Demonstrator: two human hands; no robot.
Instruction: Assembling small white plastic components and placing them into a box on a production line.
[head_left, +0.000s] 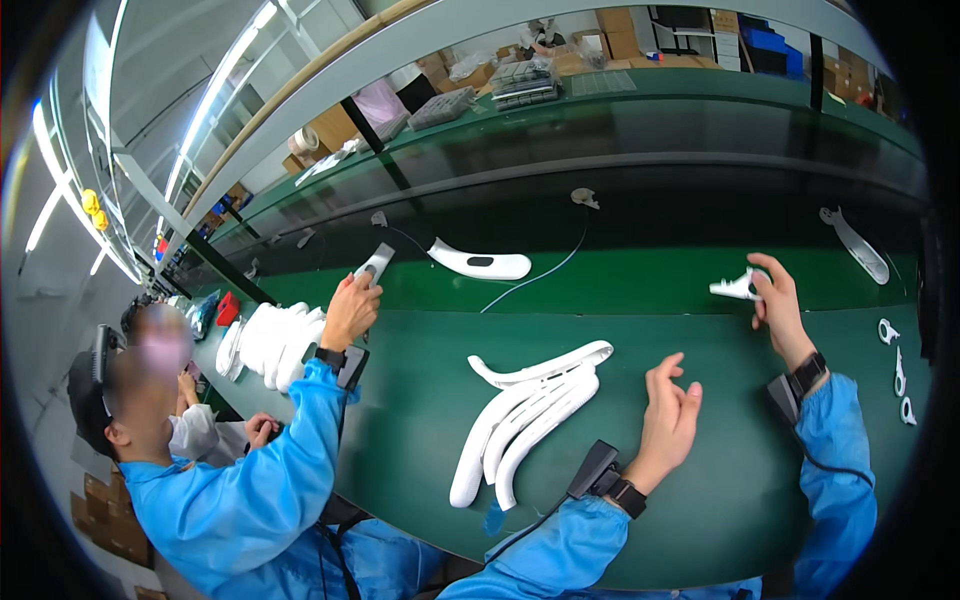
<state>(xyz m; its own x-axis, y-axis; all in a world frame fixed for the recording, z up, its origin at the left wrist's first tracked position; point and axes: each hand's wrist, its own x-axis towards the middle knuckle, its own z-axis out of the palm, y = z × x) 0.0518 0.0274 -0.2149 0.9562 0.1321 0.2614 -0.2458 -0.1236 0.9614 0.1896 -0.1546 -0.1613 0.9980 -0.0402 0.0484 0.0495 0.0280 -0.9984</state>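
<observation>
White moulded plastic is what my right hand (778,310) has hold of: a small forked part (738,289), pinched between thumb and fingertips at its near end, with its thin prongs pointing to my left. It sits just above the green surface (400,420), near the far strip where the mat meets the dark belt (650,215). I judge it very light and stiff, with a smooth, slightly slippery skin. The prongs look thin enough to snap or bend if squeezed, so the thicker body, where my fingers already are, seems the safest place to take it.

My left hand (668,420) hovers open over the mat, fingers loosely curled and holding nothing. Just to its left lies a fan of long curved white shells (530,415), overlapping one another, their tips spread toward the far side. Those look light too, hollow and rigid, but long enough to flex or twist; I would lift one near its middle, or by the broad rounded end, rather than by the narrow tip.

Farther off, another curved white piece (480,263) rests on the belt with a thin cable (545,272) trailing beside it. At my left, a co-worker's hand (350,312) in a blue sleeve holds a small grey device (374,264), next to a stack of white parts (275,342). More small white bits (897,375) lie at my far right.
</observation>
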